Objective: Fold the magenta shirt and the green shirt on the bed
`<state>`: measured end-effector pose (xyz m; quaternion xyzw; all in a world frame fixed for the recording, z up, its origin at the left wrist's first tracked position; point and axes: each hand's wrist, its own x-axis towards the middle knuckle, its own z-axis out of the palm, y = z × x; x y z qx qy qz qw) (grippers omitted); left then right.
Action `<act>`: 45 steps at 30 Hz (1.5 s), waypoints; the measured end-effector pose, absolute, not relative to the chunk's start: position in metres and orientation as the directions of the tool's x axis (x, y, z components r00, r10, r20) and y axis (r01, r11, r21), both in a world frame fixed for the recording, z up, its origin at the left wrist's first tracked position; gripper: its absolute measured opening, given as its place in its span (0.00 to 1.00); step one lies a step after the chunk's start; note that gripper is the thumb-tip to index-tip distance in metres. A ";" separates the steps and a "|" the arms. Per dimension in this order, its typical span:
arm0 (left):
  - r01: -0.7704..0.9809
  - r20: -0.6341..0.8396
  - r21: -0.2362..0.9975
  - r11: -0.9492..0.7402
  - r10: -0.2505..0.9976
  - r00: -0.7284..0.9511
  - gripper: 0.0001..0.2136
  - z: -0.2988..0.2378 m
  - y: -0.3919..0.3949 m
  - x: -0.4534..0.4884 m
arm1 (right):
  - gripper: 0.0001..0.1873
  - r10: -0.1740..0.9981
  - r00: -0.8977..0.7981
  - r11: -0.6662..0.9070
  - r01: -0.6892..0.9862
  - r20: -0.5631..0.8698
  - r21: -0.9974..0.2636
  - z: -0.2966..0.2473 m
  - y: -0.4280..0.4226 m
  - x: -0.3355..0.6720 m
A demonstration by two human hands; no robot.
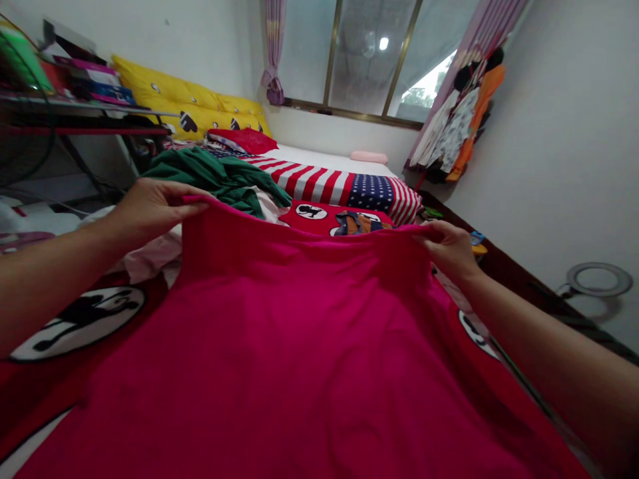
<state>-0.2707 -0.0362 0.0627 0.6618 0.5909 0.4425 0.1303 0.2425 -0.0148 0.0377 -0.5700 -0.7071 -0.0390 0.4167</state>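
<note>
A bright pink garment (309, 346) spreads across the lower middle of the view, its far edge lifted and stretched between my hands. My left hand (154, 209) pinches the left end of that edge between thumb and fingers. At the right end, my right hand (446, 246) grips the same edge with its fingers closed. The edge sags slightly in the middle, and soft creases run down the cloth. Its near end runs out of the bottom of the view, so what kind of garment it is cannot be made out.
Beneath lies a red patterned blanket (150, 332). Beyond are a dark green cloth (214, 174), a small brown and blue garment (357, 223) and a bed with a striped, starred cover (319, 183). A cluttered desk (90, 113) stands left; a ring light (599, 279) is at right.
</note>
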 end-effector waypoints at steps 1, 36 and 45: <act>0.668 0.426 0.690 -0.278 0.903 -0.064 0.28 0.062 -0.047 -0.272 | 0.11 0.767 -0.055 0.390 0.831 0.639 -0.397 0.038 -0.029 0.243; 0.689 0.263 0.268 -0.673 0.739 0.620 0.22 0.004 -0.107 -0.149 | 0.19 0.934 -0.280 0.341 0.884 0.221 -0.320 -0.027 -0.156 0.216; 0.779 0.130 0.148 -0.609 0.793 0.595 0.26 -0.057 -0.109 -0.140 | 0.13 0.908 -0.252 0.363 0.872 0.335 -0.327 -0.005 -0.095 0.192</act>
